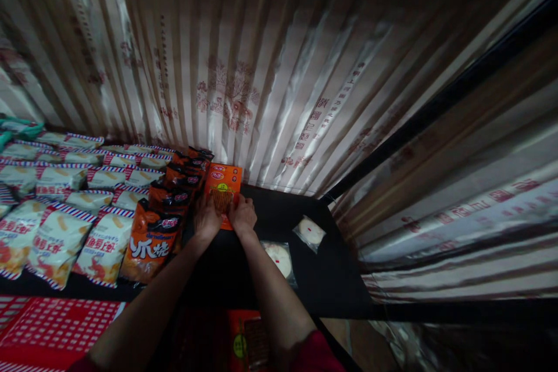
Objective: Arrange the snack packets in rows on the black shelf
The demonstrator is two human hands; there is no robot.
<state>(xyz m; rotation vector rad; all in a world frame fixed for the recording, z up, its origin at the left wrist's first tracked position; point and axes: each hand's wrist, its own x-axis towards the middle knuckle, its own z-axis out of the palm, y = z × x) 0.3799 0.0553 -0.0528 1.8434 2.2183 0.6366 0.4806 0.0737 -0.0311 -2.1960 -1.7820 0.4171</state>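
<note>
An orange snack packet (pixel 223 200) lies at the back of the black table, beside a row of orange-and-black bags (pixel 150 244). My left hand (pixel 207 218) is on the packet's left edge, its fingers curled round that side. On the right edge is my right hand (pixel 243 215), fingers likewise closed against the packet. Two clear-wrapped round white items rest to the right, one (pixel 281 258) partly behind my right forearm and another (pixel 310 232) farther off. Below, between my forearms, a second orange packet (pixel 239 343) shows partly.
Rows of white snack bags (pixel 61 241) cover the table's left side. A red basket (pixel 65 325) is at the lower left. Pleated printed sheeting (pixel 235 93) hangs behind the black table (pixel 335 279), and a dark pole (pixel 405 133) slants up to the right.
</note>
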